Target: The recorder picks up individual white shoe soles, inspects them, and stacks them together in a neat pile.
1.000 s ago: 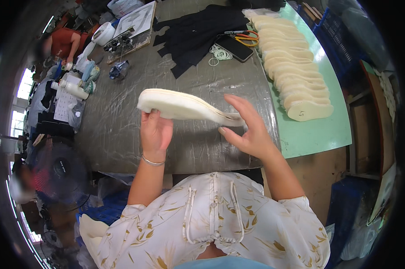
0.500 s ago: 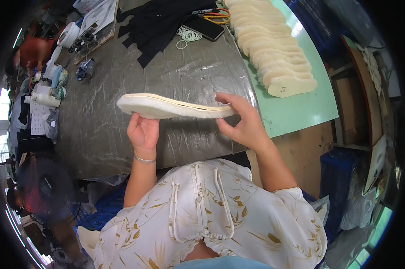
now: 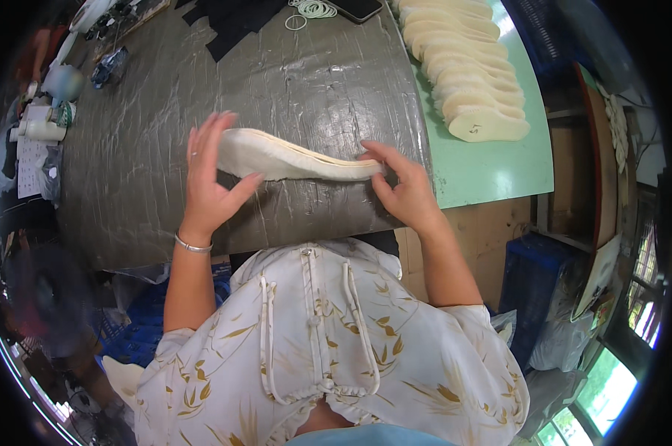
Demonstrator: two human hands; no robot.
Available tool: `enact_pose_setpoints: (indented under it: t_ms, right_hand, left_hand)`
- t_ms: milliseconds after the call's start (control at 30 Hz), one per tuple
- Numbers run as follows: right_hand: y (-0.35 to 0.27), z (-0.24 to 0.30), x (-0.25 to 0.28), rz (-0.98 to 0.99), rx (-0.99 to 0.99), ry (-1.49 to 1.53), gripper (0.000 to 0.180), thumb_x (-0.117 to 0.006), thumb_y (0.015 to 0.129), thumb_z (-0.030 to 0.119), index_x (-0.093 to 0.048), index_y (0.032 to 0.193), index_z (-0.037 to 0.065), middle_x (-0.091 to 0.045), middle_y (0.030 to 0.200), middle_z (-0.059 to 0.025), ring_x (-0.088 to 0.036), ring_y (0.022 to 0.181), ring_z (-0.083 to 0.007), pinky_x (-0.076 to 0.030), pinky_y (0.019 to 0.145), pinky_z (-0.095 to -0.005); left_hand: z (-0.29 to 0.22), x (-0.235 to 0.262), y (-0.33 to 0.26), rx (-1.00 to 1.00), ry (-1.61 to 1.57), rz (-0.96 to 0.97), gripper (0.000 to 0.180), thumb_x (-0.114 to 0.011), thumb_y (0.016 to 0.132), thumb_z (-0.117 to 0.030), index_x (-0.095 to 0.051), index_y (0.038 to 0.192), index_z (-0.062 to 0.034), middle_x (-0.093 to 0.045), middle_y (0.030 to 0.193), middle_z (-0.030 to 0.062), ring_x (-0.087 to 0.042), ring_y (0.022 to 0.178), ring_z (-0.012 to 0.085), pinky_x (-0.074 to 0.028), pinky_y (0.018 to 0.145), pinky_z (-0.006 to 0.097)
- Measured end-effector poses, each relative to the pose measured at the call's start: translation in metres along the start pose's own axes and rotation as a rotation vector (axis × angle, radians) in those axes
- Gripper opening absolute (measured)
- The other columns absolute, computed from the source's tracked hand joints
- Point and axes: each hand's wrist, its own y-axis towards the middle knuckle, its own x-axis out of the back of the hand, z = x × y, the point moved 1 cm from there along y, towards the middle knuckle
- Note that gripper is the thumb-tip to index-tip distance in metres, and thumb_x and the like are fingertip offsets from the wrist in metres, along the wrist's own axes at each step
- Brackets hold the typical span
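Observation:
A pair of fleecy white insoles (image 3: pixel 299 163), pressed together with cream backing edges showing along the top, is held on edge above the dark table. My right hand (image 3: pixel 406 186) pinches their narrower right end, thumb below and fingers above. Around the broad left end is my left hand (image 3: pixel 211 175), slightly blurred, its fingers stretched up beside the tip and its thumb spread apart near the lower edge. Whether the left fingers press on the fleece cannot be made out.
A long overlapping row of cream insoles (image 3: pixel 470 82) lies on a green board (image 3: pixel 492 175) at right. Black fabric pieces (image 3: pixel 228 33), pale rings (image 3: pixel 311 10) and a phone (image 3: pixel 357 7) lie at the back of the plastic-covered table (image 3: pixel 314 82). White bottles (image 3: pixel 42 126) stand at left.
My left hand has gone from supporting the insoles underneath to standing open around their left end. The right hand keeps its grip. The whole view has shifted, and the fabric sits higher in it.

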Motion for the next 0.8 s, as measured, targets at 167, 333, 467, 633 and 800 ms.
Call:
enact_pose_setpoints:
  t_ms: [167,333,467,633,800]
  right_hand:
    - [0.002,0.001,0.003,0.055,-0.027,0.047,0.046,-0.054,0.084,-0.008,-0.063,0.126,0.007,-0.071,0.109,-0.0136,-0.069,0.097,-0.0275,-0.055,0.08,-0.0345]
    - [0.0,0.003,0.007,0.08,0.032,0.022,0.048,-0.055,0.082,-0.008,-0.062,0.128,0.005,-0.069,0.11,-0.0158,-0.068,0.1,-0.0291,-0.054,0.085,-0.0354]
    - [0.007,0.014,0.01,0.104,0.098,0.089,0.04,-0.066,0.082,0.005,-0.064,0.122,0.0,-0.068,0.106,-0.0166,-0.067,0.095,-0.0301,-0.053,0.086,-0.0366]
    - [0.017,0.012,0.0,0.09,0.153,-0.11,0.022,-0.074,0.083,0.011,-0.072,0.103,0.003,-0.071,0.1,-0.0134,-0.067,0.09,-0.0313,-0.054,0.078,-0.0379]
    - [0.018,0.011,-0.002,0.089,0.17,-0.135,0.014,-0.073,0.082,0.003,-0.073,0.096,0.0,-0.071,0.094,-0.0131,-0.067,0.086,-0.0283,-0.054,0.076,-0.0359]
  left_hand:
    - [-0.009,-0.007,0.026,-0.056,0.082,0.189,0.056,-0.08,0.078,-0.031,-0.064,0.126,-0.0053,-0.059,0.099,0.0083,-0.058,0.096,0.025,-0.038,0.098,0.042]
    - [-0.01,-0.007,0.028,-0.029,-0.037,0.36,0.027,-0.079,0.078,-0.021,-0.07,0.096,-0.0041,-0.062,0.108,0.0083,-0.059,0.1,0.0255,-0.044,0.091,0.037]
    - [-0.009,-0.008,0.023,-0.003,-0.093,0.392,0.023,-0.078,0.079,-0.019,-0.067,0.093,-0.0046,-0.067,0.098,0.0074,-0.063,0.092,0.0257,-0.043,0.092,0.038]
    - [-0.009,-0.009,0.021,-0.012,-0.108,0.351,0.021,-0.078,0.079,-0.017,-0.066,0.092,-0.0048,-0.067,0.092,0.0071,-0.063,0.09,0.0257,-0.042,0.092,0.038]
    - [-0.009,-0.012,0.017,-0.041,-0.114,0.291,0.017,-0.077,0.078,-0.012,-0.067,0.09,-0.0053,-0.068,0.09,0.0065,-0.063,0.088,0.0253,-0.042,0.093,0.039]
